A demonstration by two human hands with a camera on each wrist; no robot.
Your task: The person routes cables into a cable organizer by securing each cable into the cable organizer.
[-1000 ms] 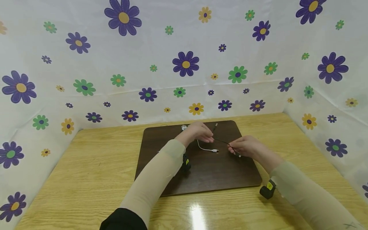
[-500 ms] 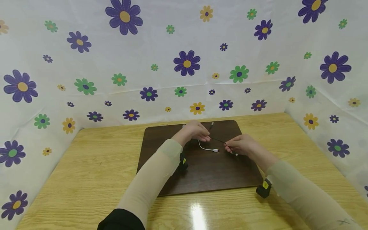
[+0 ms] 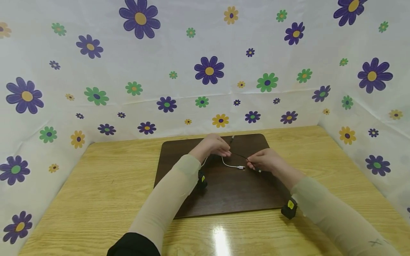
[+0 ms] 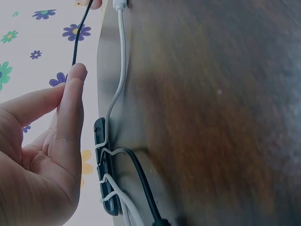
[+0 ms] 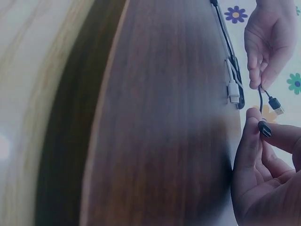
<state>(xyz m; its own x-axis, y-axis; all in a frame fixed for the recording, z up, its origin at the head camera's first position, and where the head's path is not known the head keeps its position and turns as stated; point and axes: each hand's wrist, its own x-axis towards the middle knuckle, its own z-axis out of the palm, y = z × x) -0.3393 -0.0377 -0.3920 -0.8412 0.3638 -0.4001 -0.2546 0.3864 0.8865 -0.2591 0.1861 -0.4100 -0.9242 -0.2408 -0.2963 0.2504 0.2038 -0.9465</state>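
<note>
A thin black USB cable (image 3: 238, 155) stretches between my two hands above the back of a dark brown board. My left hand (image 3: 215, 145) pinches it between thumb and fingers; beyond that grip hangs its USB-A plug (image 5: 276, 106). Farther right, my right hand (image 3: 264, 160) pinches the cable close to its small connector (image 5: 265, 129). At the board's back edge sits a black cable clip strip (image 4: 107, 165), just beside my left hand. White cables (image 4: 123, 47) and another black cable (image 4: 143, 179) run through its slots. One white plug (image 3: 241, 167) points right on the board.
The dark brown board (image 3: 224, 195) lies on a light wooden table (image 3: 105, 188). Around the table's back and sides hangs a white flower-print cloth (image 3: 179, 60). Black wrist cameras (image 3: 289, 208) sit under both forearms, the left one low over the board.
Both hands have shifted a little left together, carrying the black cable, and the spacing between them looks about the same. The white plug stays put on the board.
</note>
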